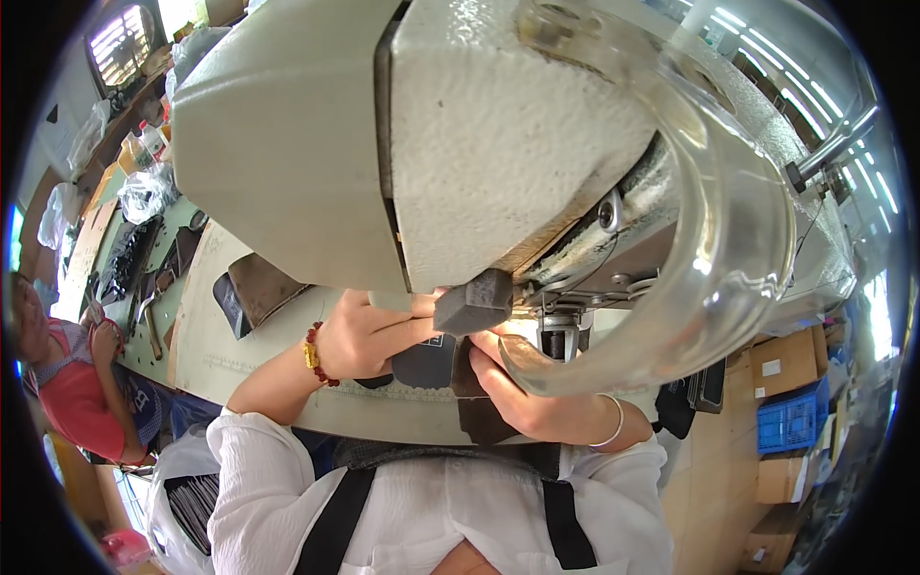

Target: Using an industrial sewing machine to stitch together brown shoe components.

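A large off-white sewing machine head (402, 134) fills the upper view, with a clear curved guard (738, 240) on its right. Under it, my left hand (369, 335) pinches a dark grey piece of material (422, 362) near the needle area (556, 331); a red bead bracelet sits on that wrist. My right hand (522, 393) grips the same dark piece from the right and below, a thin bangle on its wrist. A dark grey block-shaped part (476, 302) juts out just above my fingers. The needle itself is mostly hidden.
The pale machine table (206, 335) carries dark cut pieces (254, 287) at the left. A person in a red top (72, 383) sits at far left beside a green bench with tools. Cardboard boxes (781, 364) and a blue crate (791, 422) stand at right.
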`<state>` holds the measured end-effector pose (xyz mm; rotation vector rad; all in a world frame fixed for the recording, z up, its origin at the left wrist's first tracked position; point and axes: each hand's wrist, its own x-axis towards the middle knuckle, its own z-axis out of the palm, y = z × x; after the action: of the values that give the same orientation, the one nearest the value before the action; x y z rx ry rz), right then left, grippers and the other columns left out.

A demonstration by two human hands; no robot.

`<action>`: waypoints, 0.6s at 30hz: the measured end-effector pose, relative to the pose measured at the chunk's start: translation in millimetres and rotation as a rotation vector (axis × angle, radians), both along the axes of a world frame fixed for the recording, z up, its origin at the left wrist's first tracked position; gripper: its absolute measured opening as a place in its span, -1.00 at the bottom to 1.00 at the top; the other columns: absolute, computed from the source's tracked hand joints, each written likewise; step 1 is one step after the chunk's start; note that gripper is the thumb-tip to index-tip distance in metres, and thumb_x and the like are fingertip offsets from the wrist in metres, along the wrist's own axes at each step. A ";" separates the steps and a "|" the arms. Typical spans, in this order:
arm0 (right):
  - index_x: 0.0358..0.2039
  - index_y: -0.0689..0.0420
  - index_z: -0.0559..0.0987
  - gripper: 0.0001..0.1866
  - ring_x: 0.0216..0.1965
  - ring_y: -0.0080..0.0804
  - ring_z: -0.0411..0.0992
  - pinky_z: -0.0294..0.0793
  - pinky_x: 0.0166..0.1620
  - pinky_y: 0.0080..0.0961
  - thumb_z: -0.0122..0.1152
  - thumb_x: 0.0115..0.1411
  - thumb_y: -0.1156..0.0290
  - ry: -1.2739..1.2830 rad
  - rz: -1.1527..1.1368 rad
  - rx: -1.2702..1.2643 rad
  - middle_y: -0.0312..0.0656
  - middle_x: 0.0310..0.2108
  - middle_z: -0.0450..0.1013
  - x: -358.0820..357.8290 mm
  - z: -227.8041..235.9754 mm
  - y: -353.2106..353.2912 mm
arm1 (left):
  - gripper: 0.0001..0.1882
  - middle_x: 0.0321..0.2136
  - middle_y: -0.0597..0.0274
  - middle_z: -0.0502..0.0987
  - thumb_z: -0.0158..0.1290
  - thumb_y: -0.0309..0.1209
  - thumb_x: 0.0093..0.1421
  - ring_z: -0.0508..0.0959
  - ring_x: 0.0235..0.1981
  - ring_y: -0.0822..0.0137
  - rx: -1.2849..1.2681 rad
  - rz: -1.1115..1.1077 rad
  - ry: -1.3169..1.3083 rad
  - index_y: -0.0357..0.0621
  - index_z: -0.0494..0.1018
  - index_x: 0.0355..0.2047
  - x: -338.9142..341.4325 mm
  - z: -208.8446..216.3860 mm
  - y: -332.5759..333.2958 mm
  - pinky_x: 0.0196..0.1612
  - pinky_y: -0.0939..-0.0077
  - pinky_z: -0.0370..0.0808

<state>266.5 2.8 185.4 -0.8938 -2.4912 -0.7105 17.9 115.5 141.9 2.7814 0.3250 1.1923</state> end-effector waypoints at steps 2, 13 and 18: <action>-0.22 0.32 0.63 -0.68 -0.18 -0.34 0.60 0.63 -0.03 -0.35 0.26 -0.04 0.51 -0.014 0.044 -0.027 -0.04 -0.07 0.59 3.7 4.3 0.2 | -0.72 -0.14 0.13 0.71 0.31 -0.44 -0.03 0.68 -0.07 0.19 0.119 0.031 -0.012 -0.10 0.67 -0.24 -0.5 4.9 -3.9 -0.09 0.22 0.48; -0.21 0.28 0.59 -0.71 -0.22 -0.08 0.60 0.66 -0.14 -0.26 0.36 0.00 0.54 0.219 0.144 -0.111 -0.01 -0.16 0.55 -0.6 -7.3 0.8 | -0.81 -0.26 0.14 0.68 0.25 -0.43 0.02 0.71 -0.19 0.17 0.351 -0.140 -0.150 -0.19 0.66 -0.32 7.7 6.2 14.3 -0.14 0.26 0.63; -0.28 0.18 0.62 -0.77 -0.26 -0.20 0.59 0.67 -0.20 -0.27 0.35 -0.02 0.56 0.251 0.162 -0.005 -0.07 -0.24 0.54 -10.8 -15.7 2.9 | -0.80 -0.26 0.15 0.68 0.22 -0.42 0.05 0.71 -0.19 0.17 0.340 -0.142 -0.161 -0.19 0.67 -0.30 6.1 9.4 13.8 -0.16 0.27 0.63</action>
<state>255.7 5.6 169.7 -0.7236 -2.3104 -0.5047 24.0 129.4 151.3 2.8905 -0.0983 1.5497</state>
